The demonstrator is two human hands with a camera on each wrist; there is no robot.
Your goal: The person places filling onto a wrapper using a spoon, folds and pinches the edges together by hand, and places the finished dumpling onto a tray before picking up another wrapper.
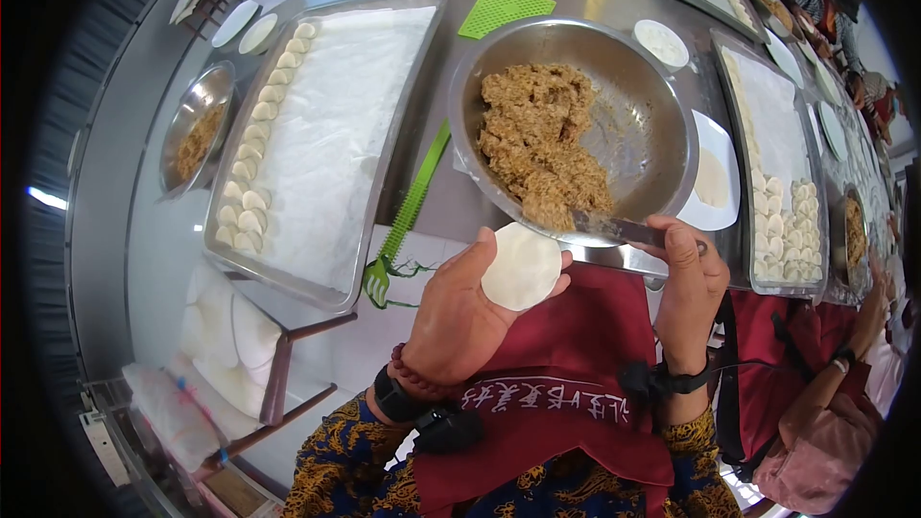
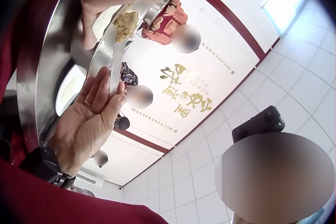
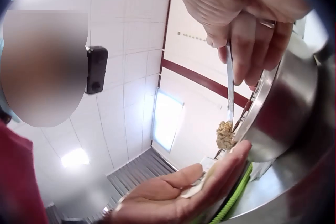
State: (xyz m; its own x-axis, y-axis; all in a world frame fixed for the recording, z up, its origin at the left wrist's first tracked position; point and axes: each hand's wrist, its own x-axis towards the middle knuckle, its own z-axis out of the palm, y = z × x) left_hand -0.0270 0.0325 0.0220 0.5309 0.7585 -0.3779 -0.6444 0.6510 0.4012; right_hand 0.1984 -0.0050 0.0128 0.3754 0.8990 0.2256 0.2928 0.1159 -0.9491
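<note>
Though partly bare, steel bowl (image 1: 645, 110) with brown mixture (image 1: 537, 125) (clumpy) inside.

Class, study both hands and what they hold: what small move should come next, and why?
Probably bring the clump of filling down onto the round wrapper. The right hand grips a flat-bladed tool with that clump at its tip, while the left hand carries the wrapper close by, its visible upper face bare.
</note>
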